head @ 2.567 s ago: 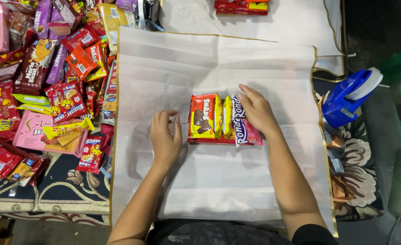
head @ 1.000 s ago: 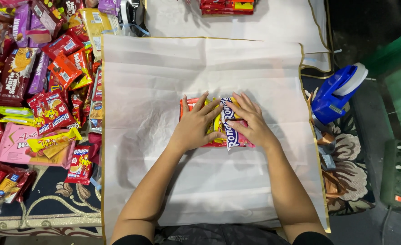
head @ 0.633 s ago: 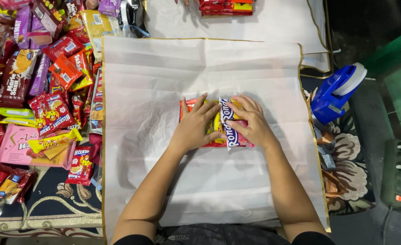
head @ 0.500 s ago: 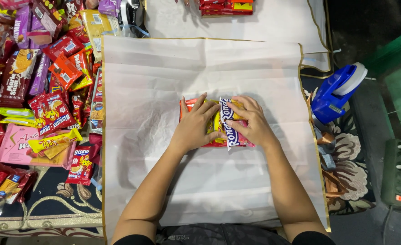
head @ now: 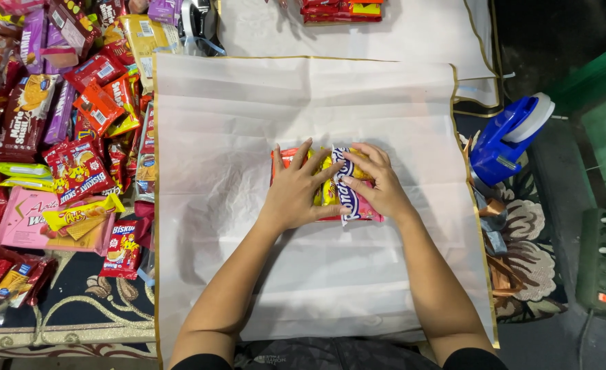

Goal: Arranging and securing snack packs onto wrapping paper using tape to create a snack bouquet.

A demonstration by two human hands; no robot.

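A small stack of snack packets (head: 344, 194), red, yellow and one white-and-blue, lies mid-sheet on white wrapping paper (head: 248, 123) with a gold edge. The left hand (head: 296, 192) lies flat on the stack's left part, fingers spread; the right hand (head: 379, 186) covers its right part, fingers bent over the white-and-blue packet. Both grips press down rather than close round anything, though the fingertips may be pinching an edge; that is hard to see. Well left of the left hand, off the paper, sits a heap of packets (head: 63, 123). Right of the right hand, beyond the paper's edge, stands a blue tape dispenser (head: 505, 140). Further out lies a power strip (head: 596, 267)
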